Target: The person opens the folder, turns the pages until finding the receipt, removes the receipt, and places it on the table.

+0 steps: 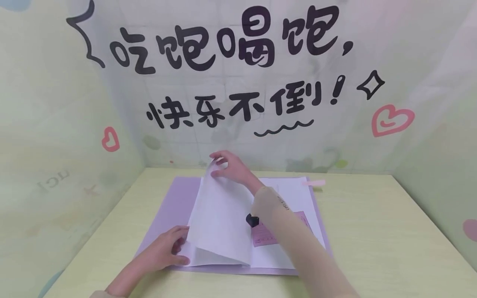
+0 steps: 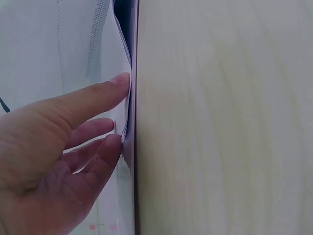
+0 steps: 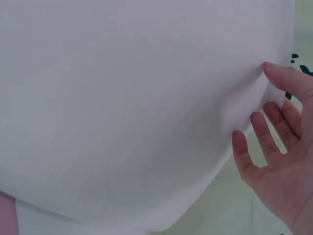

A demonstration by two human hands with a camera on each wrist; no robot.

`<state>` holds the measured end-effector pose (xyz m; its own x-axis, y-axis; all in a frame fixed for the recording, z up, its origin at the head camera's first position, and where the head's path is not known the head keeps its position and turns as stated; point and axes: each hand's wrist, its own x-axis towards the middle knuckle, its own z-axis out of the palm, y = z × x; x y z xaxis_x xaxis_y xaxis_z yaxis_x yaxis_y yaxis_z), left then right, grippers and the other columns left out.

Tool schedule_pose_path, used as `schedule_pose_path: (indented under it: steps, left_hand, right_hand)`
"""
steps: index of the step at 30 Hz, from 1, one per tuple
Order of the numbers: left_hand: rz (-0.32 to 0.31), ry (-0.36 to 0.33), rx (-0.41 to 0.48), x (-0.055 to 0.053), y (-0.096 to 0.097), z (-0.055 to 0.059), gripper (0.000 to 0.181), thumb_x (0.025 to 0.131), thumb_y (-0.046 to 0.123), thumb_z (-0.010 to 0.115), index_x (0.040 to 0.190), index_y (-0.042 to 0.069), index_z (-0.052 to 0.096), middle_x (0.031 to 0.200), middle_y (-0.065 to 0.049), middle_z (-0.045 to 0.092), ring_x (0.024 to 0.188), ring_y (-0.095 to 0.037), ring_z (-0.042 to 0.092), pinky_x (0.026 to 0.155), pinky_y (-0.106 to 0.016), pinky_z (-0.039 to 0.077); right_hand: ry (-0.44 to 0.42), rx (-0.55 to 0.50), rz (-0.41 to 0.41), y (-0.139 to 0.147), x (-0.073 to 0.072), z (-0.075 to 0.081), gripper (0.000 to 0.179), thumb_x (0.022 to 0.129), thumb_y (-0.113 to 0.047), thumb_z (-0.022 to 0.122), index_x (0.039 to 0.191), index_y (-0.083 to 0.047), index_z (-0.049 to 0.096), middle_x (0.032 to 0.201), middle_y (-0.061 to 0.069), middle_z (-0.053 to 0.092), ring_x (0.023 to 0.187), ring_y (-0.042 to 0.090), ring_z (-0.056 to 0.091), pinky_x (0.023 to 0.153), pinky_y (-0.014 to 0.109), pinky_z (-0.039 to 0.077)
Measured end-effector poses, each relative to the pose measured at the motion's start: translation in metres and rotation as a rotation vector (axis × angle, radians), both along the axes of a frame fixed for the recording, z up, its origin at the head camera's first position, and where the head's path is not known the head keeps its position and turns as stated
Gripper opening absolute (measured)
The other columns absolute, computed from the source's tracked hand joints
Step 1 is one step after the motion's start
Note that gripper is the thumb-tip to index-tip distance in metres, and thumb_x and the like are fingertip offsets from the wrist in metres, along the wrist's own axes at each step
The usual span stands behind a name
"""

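Observation:
A book with a purple cover (image 1: 169,211) lies spread open on the table, white pages inside. My right hand (image 1: 232,167) pinches the top corner of a white page (image 1: 220,211) and holds it raised and curved over the book. In the right wrist view, the thumb of that hand (image 3: 288,122) presses the near face of the page (image 3: 137,107), with fingers at its edge. My left hand (image 1: 164,248) is at the book's lower left corner. In the left wrist view, that hand's thumb and fingertips (image 2: 115,139) touch the bowed paper edges, spread apart.
A pink printed card (image 1: 262,236) lies on the right-hand page (image 1: 287,260), partly behind my right sleeve. A pale pink strip (image 1: 316,182) sticks out past the upper right edge. The pale wooden table (image 1: 372,240) meets printed walls (image 1: 223,140) behind and at both sides.

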<state>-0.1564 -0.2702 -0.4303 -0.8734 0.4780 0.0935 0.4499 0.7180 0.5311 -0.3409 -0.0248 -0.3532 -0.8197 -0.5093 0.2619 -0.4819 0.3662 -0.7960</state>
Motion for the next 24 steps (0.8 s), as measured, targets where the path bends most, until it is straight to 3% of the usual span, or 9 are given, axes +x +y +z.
schedule_pose_path:
  steps: [6, 11, 13, 17, 20, 24]
  left_hand:
    - [-0.004, 0.018, 0.021, -0.001, -0.001, -0.001, 0.059, 0.070, 0.027, 0.087, 0.120, 0.006, 0.064, 0.111, -0.004, 0.062, 0.081, 0.001, 0.049, 0.070, -0.021, 0.047]
    - [0.006, 0.099, -0.018, -0.002, -0.002, -0.003, 0.062, 0.067, 0.029, 0.088, 0.120, 0.009, 0.064, 0.112, -0.004, 0.066, 0.095, -0.015, 0.063, 0.085, -0.034, 0.054]
    - [-0.010, 0.147, -0.033, -0.002, -0.002, -0.004, 0.066, 0.065, 0.030, 0.090, 0.122, 0.007, 0.064, 0.117, -0.006, 0.067, 0.103, -0.024, 0.065, 0.091, -0.040, 0.054]
    - [-0.032, 0.202, -0.040, -0.001, -0.002, -0.006, 0.072, 0.063, 0.031, 0.092, 0.124, 0.006, 0.062, 0.118, -0.007, 0.067, 0.105, -0.028, 0.064, 0.093, -0.042, 0.053]
    - [-0.028, 0.197, -0.044, -0.001, -0.002, -0.006, 0.074, 0.061, 0.029, 0.092, 0.125, 0.007, 0.063, 0.119, -0.006, 0.066, 0.108, -0.028, 0.064, 0.095, -0.043, 0.052]
    - [-0.020, 0.124, -0.002, -0.001, -0.003, -0.004, 0.068, 0.065, 0.016, 0.087, 0.126, 0.002, 0.061, 0.114, -0.005, 0.063, 0.090, -0.009, 0.059, 0.080, -0.028, 0.053]
  right_hand:
    - [-0.009, 0.103, 0.053, -0.008, -0.002, -0.022, 0.074, 0.081, -0.016, 0.081, 0.147, -0.017, 0.046, 0.149, 0.002, 0.049, 0.123, 0.025, 0.053, 0.104, 0.036, 0.045]
    - [-0.032, 0.166, 0.116, -0.014, -0.001, -0.039, 0.084, 0.081, -0.013, 0.080, 0.153, -0.017, 0.036, 0.157, 0.002, 0.040, 0.127, 0.026, 0.051, 0.107, 0.038, 0.043]
    - [-0.040, 0.193, 0.134, -0.016, 0.001, -0.044, 0.087, 0.081, -0.012, 0.080, 0.154, -0.018, 0.034, 0.159, 0.002, 0.036, 0.130, 0.027, 0.049, 0.110, 0.040, 0.042]
    - [-0.078, 0.251, 0.129, -0.017, 0.005, -0.054, 0.090, 0.081, -0.014, 0.081, 0.155, -0.024, 0.031, 0.161, -0.002, 0.033, 0.135, 0.025, 0.045, 0.115, 0.043, 0.037]
    - [-0.121, 0.281, 0.105, -0.016, 0.007, -0.061, 0.092, 0.080, -0.016, 0.081, 0.155, -0.030, 0.030, 0.161, -0.006, 0.032, 0.138, 0.024, 0.042, 0.116, 0.046, 0.035]
    - [-0.106, 0.343, 0.094, -0.019, 0.006, -0.073, 0.093, 0.080, -0.017, 0.080, 0.156, -0.032, 0.028, 0.162, -0.005, 0.030, 0.146, 0.024, 0.032, 0.119, 0.049, 0.031]
